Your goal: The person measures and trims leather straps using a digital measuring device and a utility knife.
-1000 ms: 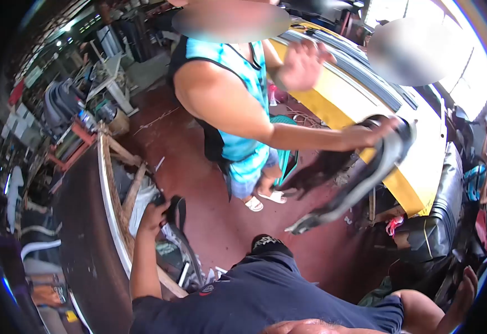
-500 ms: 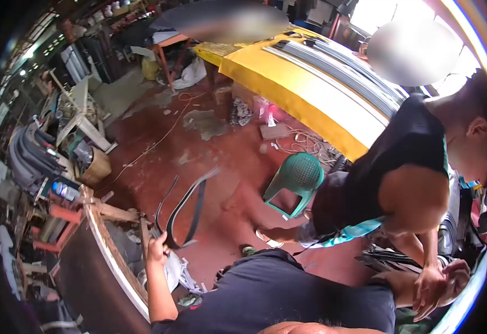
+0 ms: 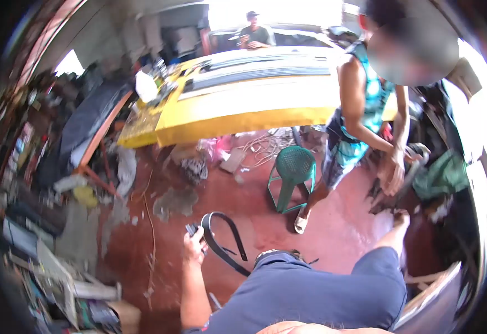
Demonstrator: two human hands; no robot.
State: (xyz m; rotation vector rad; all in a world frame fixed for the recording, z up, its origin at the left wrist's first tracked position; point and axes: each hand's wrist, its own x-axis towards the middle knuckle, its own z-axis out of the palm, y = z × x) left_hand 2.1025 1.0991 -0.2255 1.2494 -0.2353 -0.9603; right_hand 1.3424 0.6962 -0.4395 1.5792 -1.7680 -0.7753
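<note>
My left hand (image 3: 194,246) is closed around a black belt (image 3: 221,216) in front of me, left of my dark shirt. The belt curls out to the right in a loop, and its free tip hangs down. A small dark piece sticks up at my fingers; I cannot make out whether it is a buckle. My right hand (image 3: 401,218) reaches forward on the right, below a co-worker's hands (image 3: 391,172). Its fingers are small and blurred, and anything in it is not visible.
A table with a yellow cover (image 3: 243,119) bears long dark strips (image 3: 260,77). A green plastic stool (image 3: 294,167) stands beside the co-worker (image 3: 355,94). Another person (image 3: 257,36) is behind the table. A cord (image 3: 150,222) lies on the red floor; a wooden frame (image 3: 76,286) stands at lower left.
My view has swung to the right, bringing the table across the middle. The co-worker now stands more upright and farther off. My left hand still grips the belt, which now curls into a loop.
</note>
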